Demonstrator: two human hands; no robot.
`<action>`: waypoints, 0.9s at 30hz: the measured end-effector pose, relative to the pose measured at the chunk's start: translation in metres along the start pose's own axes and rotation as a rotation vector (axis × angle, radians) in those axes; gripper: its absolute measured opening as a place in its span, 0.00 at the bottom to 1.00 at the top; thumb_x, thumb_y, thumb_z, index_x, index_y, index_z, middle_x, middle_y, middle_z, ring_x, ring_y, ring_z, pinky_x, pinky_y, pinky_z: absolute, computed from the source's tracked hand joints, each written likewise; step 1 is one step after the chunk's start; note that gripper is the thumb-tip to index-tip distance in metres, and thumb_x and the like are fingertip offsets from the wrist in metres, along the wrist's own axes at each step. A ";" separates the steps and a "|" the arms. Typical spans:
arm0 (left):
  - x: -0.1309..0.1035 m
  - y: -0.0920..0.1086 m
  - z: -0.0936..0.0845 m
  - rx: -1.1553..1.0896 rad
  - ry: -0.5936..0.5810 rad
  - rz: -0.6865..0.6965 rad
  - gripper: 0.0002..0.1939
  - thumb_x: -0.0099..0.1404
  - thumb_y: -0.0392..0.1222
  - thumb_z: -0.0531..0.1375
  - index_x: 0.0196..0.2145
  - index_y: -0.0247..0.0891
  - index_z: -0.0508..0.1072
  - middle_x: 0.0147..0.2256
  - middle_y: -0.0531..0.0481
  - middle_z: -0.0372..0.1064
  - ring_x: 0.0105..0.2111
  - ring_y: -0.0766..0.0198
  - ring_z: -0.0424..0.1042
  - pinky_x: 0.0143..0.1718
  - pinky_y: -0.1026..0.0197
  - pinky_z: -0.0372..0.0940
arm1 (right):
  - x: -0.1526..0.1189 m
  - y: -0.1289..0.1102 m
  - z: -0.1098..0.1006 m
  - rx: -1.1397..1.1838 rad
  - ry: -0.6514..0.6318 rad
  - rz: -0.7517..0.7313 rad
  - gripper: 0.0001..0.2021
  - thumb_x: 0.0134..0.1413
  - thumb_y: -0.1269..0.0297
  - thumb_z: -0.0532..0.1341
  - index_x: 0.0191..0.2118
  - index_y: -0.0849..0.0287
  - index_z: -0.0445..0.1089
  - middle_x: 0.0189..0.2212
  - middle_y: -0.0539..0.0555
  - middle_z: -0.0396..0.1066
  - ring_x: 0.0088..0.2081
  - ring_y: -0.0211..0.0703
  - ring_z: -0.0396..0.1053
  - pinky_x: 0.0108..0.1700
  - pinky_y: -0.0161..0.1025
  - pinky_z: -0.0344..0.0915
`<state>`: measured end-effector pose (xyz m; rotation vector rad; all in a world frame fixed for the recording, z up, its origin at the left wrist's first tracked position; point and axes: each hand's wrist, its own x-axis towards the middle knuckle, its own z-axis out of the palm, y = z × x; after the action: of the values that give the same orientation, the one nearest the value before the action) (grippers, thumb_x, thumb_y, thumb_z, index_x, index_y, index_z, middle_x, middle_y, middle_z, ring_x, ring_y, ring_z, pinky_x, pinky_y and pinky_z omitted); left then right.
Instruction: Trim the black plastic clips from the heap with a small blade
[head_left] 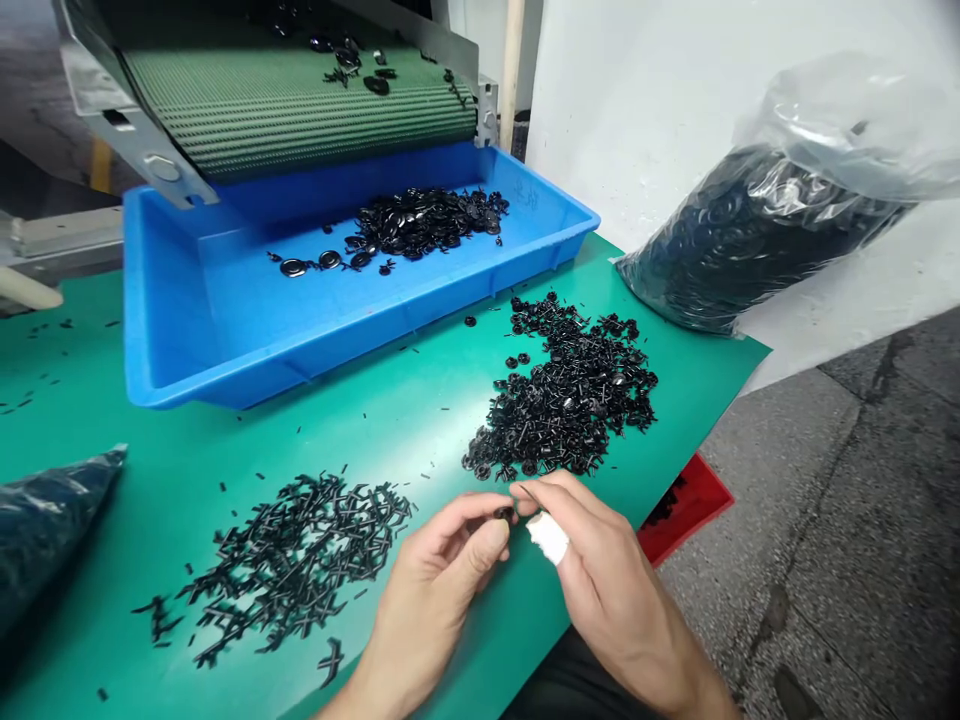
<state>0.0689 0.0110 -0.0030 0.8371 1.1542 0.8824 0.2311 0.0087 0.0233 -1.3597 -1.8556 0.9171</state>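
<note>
From my remote seat, I watch my left hand [442, 580] pinch a small round black part [504, 513] between thumb and fingertips, close to the tabletop's near-right edge. My right hand [607, 570], white wrap [549, 538] on its thumb, has its fingers bent together just beside that part; I cannot tell whether they grip anything. Beyond them, a pile of small black parts [570, 400] lies toward the right corner of the green tabletop [375, 410]. Branched black plastic scraps [300, 560] spread left of my hands. Farther back, a blue tray [262, 350] holding black pieces [427, 220] sits below the green conveyor belt's [300, 110] end.
</note>
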 end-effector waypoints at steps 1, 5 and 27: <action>0.000 -0.002 -0.001 -0.019 0.009 0.000 0.13 0.63 0.49 0.64 0.42 0.41 0.78 0.26 0.53 0.67 0.24 0.67 0.59 0.24 0.65 0.54 | -0.002 0.002 0.001 -0.038 0.028 -0.017 0.24 0.55 0.81 0.45 0.52 0.58 0.67 0.41 0.55 0.70 0.43 0.41 0.71 0.43 0.38 0.68; 0.001 -0.006 0.000 -0.078 0.028 -0.001 0.14 0.65 0.47 0.63 0.46 0.42 0.77 0.31 0.50 0.71 0.26 0.68 0.60 0.26 0.65 0.57 | -0.011 0.007 0.011 -0.218 0.173 -0.081 0.19 0.58 0.79 0.47 0.49 0.62 0.68 0.33 0.54 0.74 0.34 0.43 0.73 0.35 0.37 0.69; -0.001 -0.003 0.000 -0.207 0.109 -0.033 0.09 0.61 0.47 0.66 0.39 0.43 0.78 0.25 0.56 0.63 0.24 0.69 0.54 0.25 0.68 0.54 | -0.020 0.004 0.019 -0.318 0.172 -0.039 0.20 0.55 0.81 0.45 0.45 0.60 0.70 0.31 0.54 0.71 0.32 0.44 0.72 0.33 0.39 0.68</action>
<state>0.0689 0.0092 -0.0049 0.6057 1.1451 1.0107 0.2226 -0.0131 0.0077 -1.5297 -1.9421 0.4805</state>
